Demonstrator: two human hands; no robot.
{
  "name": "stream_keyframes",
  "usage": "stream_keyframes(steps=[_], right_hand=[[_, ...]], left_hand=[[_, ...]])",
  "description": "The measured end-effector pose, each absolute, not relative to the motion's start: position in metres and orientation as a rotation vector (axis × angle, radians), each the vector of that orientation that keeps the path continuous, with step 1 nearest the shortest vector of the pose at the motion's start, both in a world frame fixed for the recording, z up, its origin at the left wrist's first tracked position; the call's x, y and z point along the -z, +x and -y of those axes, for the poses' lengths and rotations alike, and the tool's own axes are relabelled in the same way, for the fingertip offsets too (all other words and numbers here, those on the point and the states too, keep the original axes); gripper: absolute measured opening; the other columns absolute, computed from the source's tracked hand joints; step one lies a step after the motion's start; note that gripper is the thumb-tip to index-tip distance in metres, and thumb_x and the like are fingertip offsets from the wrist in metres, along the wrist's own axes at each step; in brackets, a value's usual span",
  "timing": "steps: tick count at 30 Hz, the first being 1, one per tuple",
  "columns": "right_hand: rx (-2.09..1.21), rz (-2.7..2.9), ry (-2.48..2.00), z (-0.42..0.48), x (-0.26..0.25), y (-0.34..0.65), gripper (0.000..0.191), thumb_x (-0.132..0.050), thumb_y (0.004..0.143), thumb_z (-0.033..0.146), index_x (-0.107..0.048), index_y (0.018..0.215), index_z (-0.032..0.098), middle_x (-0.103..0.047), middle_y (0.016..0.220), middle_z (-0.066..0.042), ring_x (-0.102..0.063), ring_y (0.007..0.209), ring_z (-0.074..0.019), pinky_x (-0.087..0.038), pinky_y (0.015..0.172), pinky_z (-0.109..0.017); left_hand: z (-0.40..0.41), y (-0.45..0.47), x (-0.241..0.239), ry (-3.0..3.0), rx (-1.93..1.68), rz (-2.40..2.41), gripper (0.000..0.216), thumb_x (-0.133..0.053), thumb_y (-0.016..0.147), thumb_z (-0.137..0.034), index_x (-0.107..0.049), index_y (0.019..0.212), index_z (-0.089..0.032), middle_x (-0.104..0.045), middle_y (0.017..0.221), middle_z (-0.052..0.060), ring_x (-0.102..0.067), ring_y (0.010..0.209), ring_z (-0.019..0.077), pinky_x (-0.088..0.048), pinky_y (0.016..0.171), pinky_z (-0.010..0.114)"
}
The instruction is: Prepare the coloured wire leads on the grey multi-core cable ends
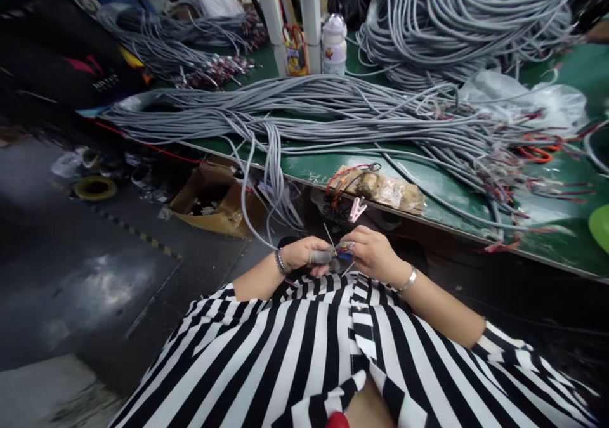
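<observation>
Close to my lap, my left hand [304, 255] is closed on the end of a grey cable [257, 230] that droops from the bench and runs behind the wrist. Grey coverings wrap some of its fingertips. My right hand [378, 257] pinches thin coloured wires [343, 248] at that cable end, and its fingertips are covered too. The two hands almost meet, and a thin pale strand sticks up between them. Exactly how the wires lie in the fingers is too small to tell. A pink clip [357, 209] at the bench edge is just above my right hand.
Bundled grey cables [304, 114] lie along the green bench [561, 225], their stripped ends at right. A large coil [466, 22] sits behind, near a bottle [334, 44] and scissors [295, 47]. A taped cardboard piece [385, 187] lines the edge. A carton [214, 200] stands below.
</observation>
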State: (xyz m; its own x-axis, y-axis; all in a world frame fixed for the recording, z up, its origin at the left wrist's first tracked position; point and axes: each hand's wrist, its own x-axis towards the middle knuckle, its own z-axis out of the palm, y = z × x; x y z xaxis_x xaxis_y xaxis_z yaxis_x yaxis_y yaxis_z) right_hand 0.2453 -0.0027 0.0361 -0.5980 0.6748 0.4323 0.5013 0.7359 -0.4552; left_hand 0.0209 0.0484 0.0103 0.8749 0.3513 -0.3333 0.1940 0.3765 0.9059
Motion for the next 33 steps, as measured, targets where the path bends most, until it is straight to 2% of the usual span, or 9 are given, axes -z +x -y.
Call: stream_keyframes(steps=[6, 11, 15, 18, 20, 23, 27, 30, 33], right_hand=[[-0.558, 2.13, -0.983, -0.002, -0.036, 0.276, 0.017, -0.05, 0.088, 0.019, -0.066, 0.093, 0.021, -0.069, 0.09, -0.007, -0.056, 0.081, -0.0192, -0.045, 0.076, -0.035], [-0.61, 1.782, -1.386, -0.003, -0.008, 0.301, 0.019, -0.06, 0.084, 0.035, -0.065, 0.073, 0.02, -0.064, 0.071, -0.005, -0.053, 0.068, -0.0183, -0.042, 0.067, -0.033], [-0.972, 1.348, -1.461, -0.002, 0.004, 0.299, 0.038, -0.059, 0.082, 0.054, -0.062, 0.067, 0.018, -0.059, 0.059, -0.002, -0.046, 0.053, -0.0127, -0.036, 0.052, -0.027], [-1.285, 1.097, -1.358, -0.006, -0.006, 0.283, 0.051, -0.051, 0.081, 0.065, -0.059, 0.064, 0.018, -0.053, 0.051, 0.0, -0.03, 0.04, -0.0072, -0.021, 0.039, -0.023], [-1.456, 0.973, -1.249, -0.012, -0.016, 0.271, 0.055, -0.052, 0.078, 0.07, -0.056, 0.063, 0.017, -0.05, 0.048, 0.002, -0.021, 0.037, -0.0046, -0.014, 0.036, -0.022], [-1.655, 0.885, -1.127, -0.024, -0.029, 0.256, 0.052, -0.059, 0.075, 0.068, -0.057, 0.067, 0.016, -0.044, 0.046, 0.005, -0.02, 0.038, -0.0035, -0.014, 0.036, -0.02], [-1.555, 0.773, -1.126, -0.035, -0.03, 0.245, 0.05, -0.07, 0.065, 0.066, -0.056, 0.067, 0.018, -0.05, 0.052, 0.003, -0.027, 0.04, -0.0038, -0.014, 0.037, -0.019], [-1.331, 0.765, -1.149, -0.037, -0.021, 0.24, 0.052, -0.068, 0.065, 0.069, -0.053, 0.062, 0.019, -0.051, 0.054, 0.002, -0.034, 0.044, -0.0067, -0.02, 0.038, -0.021], [-1.4, 0.704, -1.099, -0.04, -0.013, 0.239, 0.054, -0.065, 0.066, 0.072, -0.054, 0.063, 0.019, -0.048, 0.052, 0.003, -0.031, 0.043, -0.0066, -0.019, 0.038, -0.021]], left_hand=[[-0.05, 0.024, -0.042, 1.675, -0.372, -0.509, 0.043, -0.059, 0.084, -0.053, -0.07, 0.084, -0.012, -0.064, 0.058, 0.006, -0.058, 0.052, 0.0127, -0.047, 0.054, 0.024], [-0.053, 0.011, -0.06, 2.223, -0.705, -0.52, 0.035, -0.053, 0.089, -0.043, -0.071, 0.076, -0.016, -0.067, 0.064, 0.008, -0.062, 0.061, 0.0153, -0.049, 0.063, 0.027], [-0.055, 0.009, -0.059, 2.518, -1.086, -0.665, 0.021, -0.059, 0.085, -0.033, -0.072, 0.09, -0.017, -0.069, 0.068, 0.007, -0.061, 0.061, 0.0153, -0.048, 0.061, 0.027], [-0.057, 0.018, -0.051, 2.614, -1.153, -0.783, 0.02, -0.057, 0.086, -0.03, -0.072, 0.092, -0.018, -0.07, 0.072, 0.008, -0.061, 0.062, 0.0155, -0.048, 0.061, 0.027], [-0.058, 0.028, -0.044, 2.64, -1.147, -0.862, 0.021, -0.056, 0.086, -0.03, -0.072, 0.092, -0.018, -0.071, 0.073, 0.008, -0.061, 0.064, 0.016, -0.049, 0.063, 0.028], [-0.062, 0.042, -0.035, 2.651, -1.149, -0.933, 0.021, -0.054, 0.086, -0.028, -0.071, 0.089, -0.017, -0.071, 0.074, 0.009, -0.062, 0.067, 0.0172, -0.049, 0.065, 0.029], [-0.066, 0.052, -0.026, 2.628, -1.153, -0.932, 0.02, -0.055, 0.086, -0.027, -0.071, 0.09, -0.017, -0.07, 0.072, 0.009, -0.061, 0.066, 0.0175, -0.048, 0.064, 0.029], [-0.068, 0.054, -0.02, 2.634, -1.112, -0.932, 0.021, -0.054, 0.086, -0.027, -0.071, 0.093, -0.016, -0.069, 0.07, 0.008, -0.061, 0.065, 0.0174, -0.048, 0.063, 0.029], [-0.068, 0.055, -0.016, 2.675, -1.079, -0.959, 0.023, -0.052, 0.087, -0.027, -0.071, 0.095, -0.017, -0.069, 0.072, 0.008, -0.062, 0.066, 0.0172, -0.048, 0.064, 0.028]])
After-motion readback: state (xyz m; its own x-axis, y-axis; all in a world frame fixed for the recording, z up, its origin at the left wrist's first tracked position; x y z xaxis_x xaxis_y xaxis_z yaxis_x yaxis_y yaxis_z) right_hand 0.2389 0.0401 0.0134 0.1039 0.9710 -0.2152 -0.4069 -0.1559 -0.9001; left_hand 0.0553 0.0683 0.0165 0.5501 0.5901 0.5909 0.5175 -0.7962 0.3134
